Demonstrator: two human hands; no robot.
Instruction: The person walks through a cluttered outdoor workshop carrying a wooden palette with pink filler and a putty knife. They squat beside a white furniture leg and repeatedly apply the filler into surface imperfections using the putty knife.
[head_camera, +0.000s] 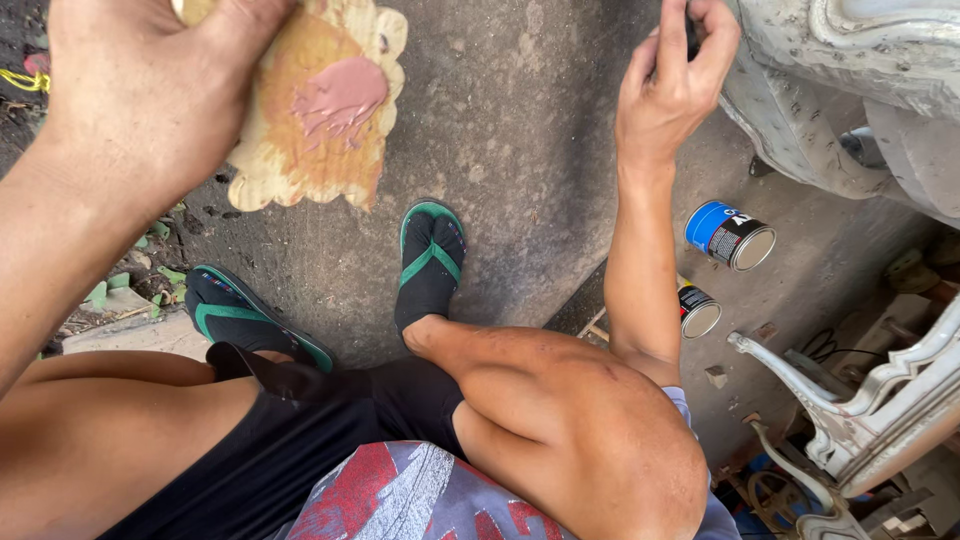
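My left hand (150, 80) grips a flat, scallop-edged piece of board (300, 140) at the top left; a blob of pink putty (340, 95) sits on it. My right hand (675, 75) is raised at the top right, its fingers pinched around a small dark tool whose blade is hidden, held against the carved grey-white furniture piece (860, 60). I am squatting, with both knees in the foreground.
Two tins lie on their sides on the concrete floor: a blue one (728, 235) and a smaller dark one (695, 308). Another carved white frame (880, 410) stands at the lower right. My feet in black-and-green sandals (430, 262) rest on the floor. Dirt and leaves lie left.
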